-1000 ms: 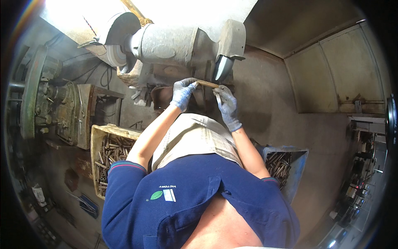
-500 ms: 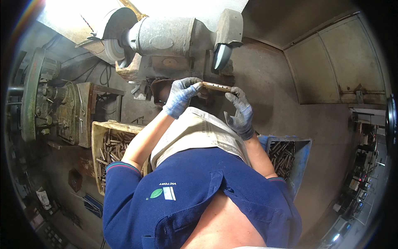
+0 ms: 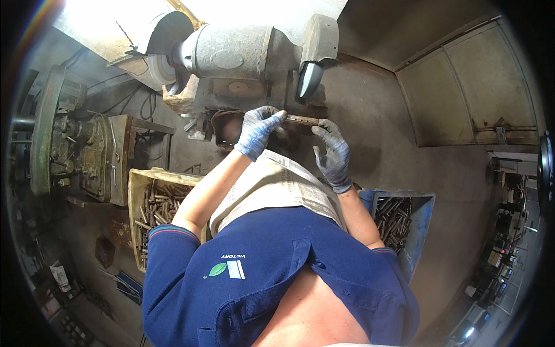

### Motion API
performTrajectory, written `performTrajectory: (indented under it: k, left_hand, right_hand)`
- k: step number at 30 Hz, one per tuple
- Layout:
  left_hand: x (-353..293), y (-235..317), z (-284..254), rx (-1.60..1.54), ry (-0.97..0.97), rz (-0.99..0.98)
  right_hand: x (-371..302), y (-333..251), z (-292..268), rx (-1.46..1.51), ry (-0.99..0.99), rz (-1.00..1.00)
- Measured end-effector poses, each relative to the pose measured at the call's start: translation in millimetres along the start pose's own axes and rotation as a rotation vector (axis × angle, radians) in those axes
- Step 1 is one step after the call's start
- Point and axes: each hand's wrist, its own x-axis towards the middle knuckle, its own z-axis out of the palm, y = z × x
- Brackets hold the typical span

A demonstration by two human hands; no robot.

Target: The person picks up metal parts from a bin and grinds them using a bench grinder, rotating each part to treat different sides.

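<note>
Both hands gloved, raised in front of the chest. Left hand point(image 3: 258, 128) in a blue-grey glove, fingers closed around the left end of a short metal bar point(image 3: 302, 120). Right hand point(image 3: 332, 151) in a darker grey glove, fingertips pinching the bar's right end, the rest of the hand hanging below it. Grip of both hands is closed on the bar; the bar lies roughly level between them.

The bar sits just below the bench grinder point(image 3: 240, 52), near its right-hand wheel guard point(image 3: 315, 49) and the dark shield under it; whether bar and wheel touch cannot be told. The grinder's left wheel point(image 3: 159, 66) is pale and well apart from the hands.

A beige apron point(image 3: 272, 188) covers the lap under the forearms. Blue polo shirt point(image 3: 272, 277) fills the lower frame.

To the person's left, a yellowish crate point(image 3: 137, 191) full of short metal pieces. To the right, a blue crate point(image 3: 422, 220) with similar pieces. Green, grimy machine point(image 3: 55, 133) far left. Bare concrete floor point(image 3: 381, 127) beyond the hands.
</note>
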Motion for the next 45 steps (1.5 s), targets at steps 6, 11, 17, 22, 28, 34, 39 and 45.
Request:
performTrajectory:
  k: [6,11,17,22,28,34,39,45]
  left_hand:
    - [13,-22,-10,0.147,-0.030,0.235]
    - [15,-23,-9,0.138,-0.059,0.248]
    - [27,-32,-16,0.008,-0.121,0.105]
    - [29,-35,-9,0.164,-0.040,0.271]
    - [48,-39,-12,-0.096,-0.116,0.009]
    - [60,-53,0,0.268,0.043,0.192]
    - [81,-78,9,-0.055,0.102,0.054]
    - [95,-91,35,-0.241,0.167,-0.041]
  right_hand:
    - [1,-5,3,0.298,0.046,0.303]
    - [3,2,4,0.250,0.107,0.245]
    - [6,6,2,-0.209,0.061,-0.053]
    - [-1,31,5,0.118,0.133,0.203]
    - [-1,51,10,-0.001,0.145,0.180]
    - [-7,83,7,0.298,0.142,0.320]
    - [2,92,7,0.291,0.141,0.408]
    - [5,113,-9,0.162,0.164,0.422]
